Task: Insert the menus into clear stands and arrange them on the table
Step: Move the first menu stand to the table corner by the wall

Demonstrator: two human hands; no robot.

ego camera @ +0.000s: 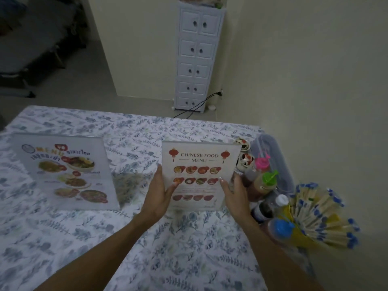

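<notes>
The left hand is curled around the left edge of the Chinese food menu stand, thumb laid on the front face and fingers wrapped behind. The right hand mirrors it on the stand's right edge, its thumb on the front near the lower row of dish pictures. Both hands grip the stand between them; neither is spread free.

The stand is upright, its printed sheet already inside the clear panel, and its base seems to sit on the floral tabletop, though the lower edge is soft in this view and it may be just off the cloth.

Left of this stand, well apart, the Thai menu stand sits already filled and facing the person. Just to the stand's right crowd the sauce bottles, with a bundle of wrapped chopsticks beyond them and two small patterned cups behind its right corner.

The step in hand looks like placement rather than insertion. Next, the stand wants squaring to match its neighbour, kept clear of the bottles, then an even release of both sides so it does not tip.
</notes>
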